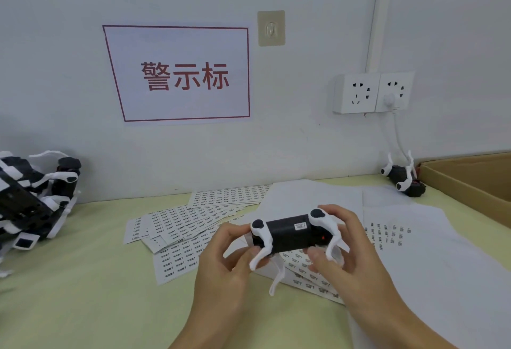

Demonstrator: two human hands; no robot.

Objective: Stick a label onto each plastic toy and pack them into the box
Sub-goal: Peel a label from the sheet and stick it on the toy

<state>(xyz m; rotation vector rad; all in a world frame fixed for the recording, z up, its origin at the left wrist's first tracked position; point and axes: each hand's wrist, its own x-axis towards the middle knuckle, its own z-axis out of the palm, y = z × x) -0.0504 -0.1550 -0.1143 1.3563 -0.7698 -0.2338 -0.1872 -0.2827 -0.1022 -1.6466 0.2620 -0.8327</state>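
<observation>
Left hand [221, 260] and right hand [340, 249] both grip the toy [290, 231] above the label sheets [188, 227]; its label [300, 226] appears applied. Next: transfer to the box [470, 182], right of the sheets

Both hands [226, 254] [340, 240] raised together, fingers curled inward
</observation>
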